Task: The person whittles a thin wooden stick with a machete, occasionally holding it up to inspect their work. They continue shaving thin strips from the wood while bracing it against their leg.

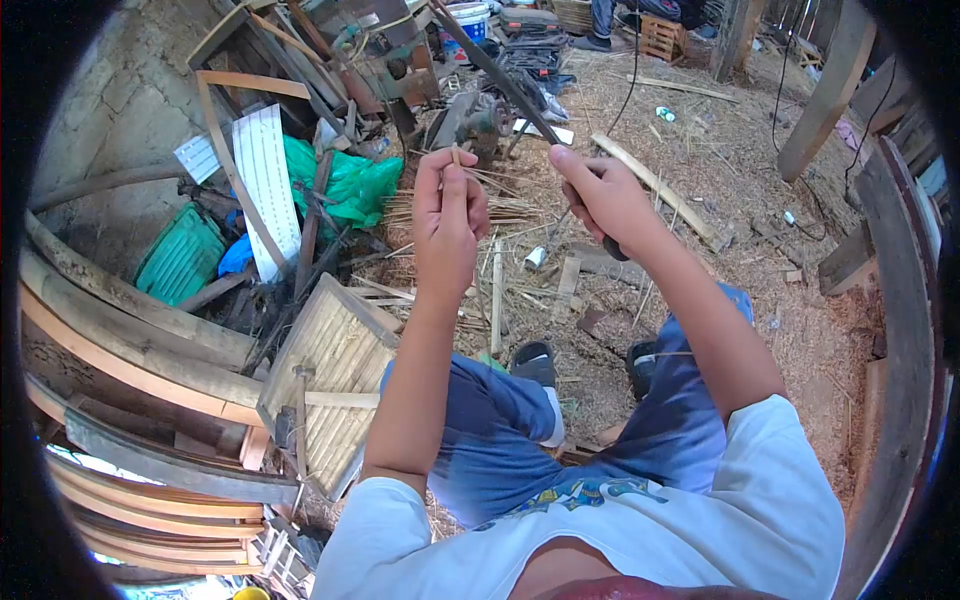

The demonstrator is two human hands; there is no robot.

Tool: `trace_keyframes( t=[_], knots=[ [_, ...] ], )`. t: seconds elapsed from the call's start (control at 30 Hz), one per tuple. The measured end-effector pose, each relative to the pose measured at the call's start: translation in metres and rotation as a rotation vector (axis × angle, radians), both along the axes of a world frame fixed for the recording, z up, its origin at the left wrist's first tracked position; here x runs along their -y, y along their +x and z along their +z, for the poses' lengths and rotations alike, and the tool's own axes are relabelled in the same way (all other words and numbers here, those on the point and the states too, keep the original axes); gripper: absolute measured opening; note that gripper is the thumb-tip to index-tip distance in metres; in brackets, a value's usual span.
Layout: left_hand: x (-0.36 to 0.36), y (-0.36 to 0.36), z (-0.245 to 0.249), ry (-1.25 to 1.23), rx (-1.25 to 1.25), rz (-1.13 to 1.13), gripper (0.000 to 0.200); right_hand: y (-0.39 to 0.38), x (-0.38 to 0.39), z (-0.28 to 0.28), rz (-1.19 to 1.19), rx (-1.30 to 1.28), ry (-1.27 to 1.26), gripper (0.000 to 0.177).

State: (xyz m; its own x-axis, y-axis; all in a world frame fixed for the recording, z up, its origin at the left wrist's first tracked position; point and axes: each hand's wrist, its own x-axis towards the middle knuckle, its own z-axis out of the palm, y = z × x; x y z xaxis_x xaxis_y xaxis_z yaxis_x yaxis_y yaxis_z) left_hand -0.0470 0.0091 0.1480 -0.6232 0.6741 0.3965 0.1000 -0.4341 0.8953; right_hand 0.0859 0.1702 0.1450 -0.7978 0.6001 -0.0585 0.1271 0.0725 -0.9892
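My left hand point(450, 205) is closed in a pinch on a thin wooden strip point(456, 155), whose pale tip shows above the fingers. My right hand point(608, 200) is wrapped round the handle of a long, dark-bladed knife point(505, 85). The blade slants up and to the left from the fist, its far end near the top edge, and the butt of the handle shows below the palm. Blade and strip are apart. Beneath my hands, a loose pile of thin split strips point(510, 208) lies on the ground.
A hammer point(301, 400) rests by a slatted wooden panel point(335, 370) at my left. Beyond are a green plastic sheet point(350, 185), a white perforated panel point(268, 180) and a bench machine point(485, 120). A plank point(660, 190) lies ahead right. Another person's leg point(602, 22) shows at the back.
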Motion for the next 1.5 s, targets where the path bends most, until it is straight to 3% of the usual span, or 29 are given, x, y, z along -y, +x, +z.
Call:
trace_keyframes(
  t=[0.2,0.3,0.53,0.77,0.87,1.0,1.1,1.2,1.4,1.5],
  knots=[
    [-0.017,-0.003,-0.015,0.15,0.027,-0.006,0.013,0.01,-0.012,-0.017,0.008,0.103,-0.06,0.058],
    [-0.022,-0.007,-0.023,0.077,0.015,0.052,0.015,0.027,-0.018,-0.021,0.041,0.134,-0.136,0.055],
    [-0.037,-0.003,-0.039,0.099,0.209,-0.176,0.022,0.09,-0.024,-0.004,-0.007,0.234,-0.187,0.045],
    [-0.074,0.039,-0.069,-0.047,0.339,-0.306,0.02,0.148,-0.038,-0.015,-0.083,0.251,-0.232,0.041],
    [-0.086,0.049,-0.072,-0.179,0.235,-0.309,0.023,0.168,-0.043,-0.017,-0.138,0.286,-0.248,0.039],
    [-0.109,0.055,-0.071,-0.268,0.282,-0.32,0.03,0.19,-0.052,-0.029,-0.171,0.3,-0.279,0.036],
    [-0.129,0.066,-0.065,-0.33,0.118,-0.327,0.024,0.197,-0.054,-0.02,-0.227,0.342,-0.23,0.031],
    [-0.153,0.088,-0.083,-0.329,0.073,-0.554,0.018,0.207,-0.064,-0.021,-0.304,0.3,-0.129,0.028],
    [-0.166,0.132,-0.088,-0.358,-0.085,-0.714,0.012,0.208,-0.077,-0.013,-0.379,0.093,-0.207,0.025],
    [-0.169,0.137,-0.09,-0.382,-0.08,-0.765,0.011,0.204,-0.081,-0.008,-0.382,0.116,-0.134,0.025]
  ],
)
